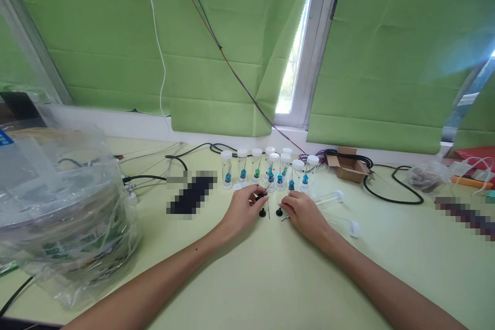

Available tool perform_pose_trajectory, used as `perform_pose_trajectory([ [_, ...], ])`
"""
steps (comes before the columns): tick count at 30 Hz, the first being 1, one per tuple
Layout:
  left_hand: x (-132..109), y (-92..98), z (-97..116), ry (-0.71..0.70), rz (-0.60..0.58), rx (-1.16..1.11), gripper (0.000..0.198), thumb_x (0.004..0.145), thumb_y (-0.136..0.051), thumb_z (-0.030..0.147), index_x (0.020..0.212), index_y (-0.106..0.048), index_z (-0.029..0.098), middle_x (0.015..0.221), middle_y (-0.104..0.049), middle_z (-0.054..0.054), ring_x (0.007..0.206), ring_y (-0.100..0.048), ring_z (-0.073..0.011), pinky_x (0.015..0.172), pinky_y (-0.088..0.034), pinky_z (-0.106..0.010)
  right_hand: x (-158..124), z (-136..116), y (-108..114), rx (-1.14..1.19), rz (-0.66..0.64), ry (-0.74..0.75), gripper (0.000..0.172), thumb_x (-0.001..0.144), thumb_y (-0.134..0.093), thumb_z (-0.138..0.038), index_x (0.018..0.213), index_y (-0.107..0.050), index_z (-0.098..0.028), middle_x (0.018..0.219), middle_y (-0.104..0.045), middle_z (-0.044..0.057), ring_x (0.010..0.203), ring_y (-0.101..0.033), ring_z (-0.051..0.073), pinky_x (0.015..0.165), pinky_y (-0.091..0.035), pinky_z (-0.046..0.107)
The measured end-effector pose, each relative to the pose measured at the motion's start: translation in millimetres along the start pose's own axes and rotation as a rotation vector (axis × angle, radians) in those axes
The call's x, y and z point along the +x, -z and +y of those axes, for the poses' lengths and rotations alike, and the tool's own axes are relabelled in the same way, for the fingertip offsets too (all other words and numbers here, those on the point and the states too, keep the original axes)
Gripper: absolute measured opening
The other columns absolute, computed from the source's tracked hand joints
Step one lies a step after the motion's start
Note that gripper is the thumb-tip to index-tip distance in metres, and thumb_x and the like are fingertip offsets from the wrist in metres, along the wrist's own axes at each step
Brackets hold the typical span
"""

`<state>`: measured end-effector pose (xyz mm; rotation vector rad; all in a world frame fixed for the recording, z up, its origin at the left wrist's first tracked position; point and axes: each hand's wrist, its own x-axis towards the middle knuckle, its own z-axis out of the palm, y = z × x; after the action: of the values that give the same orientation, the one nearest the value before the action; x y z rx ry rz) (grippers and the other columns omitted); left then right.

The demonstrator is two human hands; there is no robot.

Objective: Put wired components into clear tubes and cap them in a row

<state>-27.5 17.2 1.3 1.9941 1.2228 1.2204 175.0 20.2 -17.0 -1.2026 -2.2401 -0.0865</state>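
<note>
My left hand point(244, 206) is closed in a pinch on a small black part point(262, 196), with a thin wire or rod beside the fingertips. Under those fingers a black round-based piece point(262, 213) stands on the table. My right hand point(305, 212) is curled closed just above the tabletop, and whatever its fingers hold is hidden. A thin rod end point(285, 218) shows by its fingertips, next to a second black round-based piece point(279, 212). Behind both hands stand several clear capped tubes point(227, 170) with small blue or green parts inside.
Two clear tubes point(330, 198) lie right of my right hand. An open cardboard box point(350, 169) and black cables point(392, 201) sit behind, on the right. A large plastic-wrapped reel point(69, 206) takes up the table's left side. Green blinds point(232, 36) hang at the back.
</note>
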Motion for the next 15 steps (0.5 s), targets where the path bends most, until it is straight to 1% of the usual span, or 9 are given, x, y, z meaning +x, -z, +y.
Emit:
perform_pose_trajectory([
  [5,-1.1,1.1,2.3,-0.007,-0.012,0.010,0.019,0.084,-0.059,0.036,0.086,-0.066,0.019,0.079,-0.067,-0.002,0.060,-0.054,-0.0141,0.056,-0.041,-0.025,-0.4,-0.3,-0.3,0.000,-0.063,0.011,0.025,0.091,-0.052,-0.011,0.076,-0.070,-0.016,0.073,-0.061,0.005,0.071,-0.056,0.018,0.064,-0.040,0.028],
  [9,-0.7,0.0,1.7,-0.020,-0.013,0.010,0.020,0.086,-0.057,0.036,0.086,-0.068,0.019,0.081,-0.068,-0.003,0.063,-0.057,-0.0146,0.058,-0.043,-0.025,-0.5,-0.8,-0.2,0.002,-0.080,0.004,0.026,0.091,-0.051,-0.010,0.076,-0.071,-0.016,0.074,-0.062,0.005,0.071,-0.057,0.018,0.064,-0.040,0.027],
  [12,-0.3,-1.3,0.7,-0.022,0.001,0.027,0.021,0.087,-0.056,0.035,0.090,-0.069,0.019,0.089,-0.069,-0.004,0.067,-0.059,-0.0154,0.060,-0.046,-0.026,-0.4,-2.3,0.8,-0.010,-0.062,-0.028,0.025,0.092,-0.050,-0.013,0.078,-0.070,-0.017,0.076,-0.063,0.006,0.074,-0.058,0.019,0.067,-0.041,0.029],
  [15,-0.6,-2.1,0.4,-0.017,0.001,0.050,0.022,0.087,-0.055,0.034,0.092,-0.069,0.018,0.092,-0.070,-0.005,0.069,-0.060,-0.0158,0.063,-0.048,-0.027,-0.3,-5.0,2.5,0.034,0.008,-0.067,0.025,0.095,-0.047,-0.017,0.082,-0.069,-0.017,0.079,-0.065,0.007,0.076,-0.058,0.020,0.070,-0.043,0.030],
])
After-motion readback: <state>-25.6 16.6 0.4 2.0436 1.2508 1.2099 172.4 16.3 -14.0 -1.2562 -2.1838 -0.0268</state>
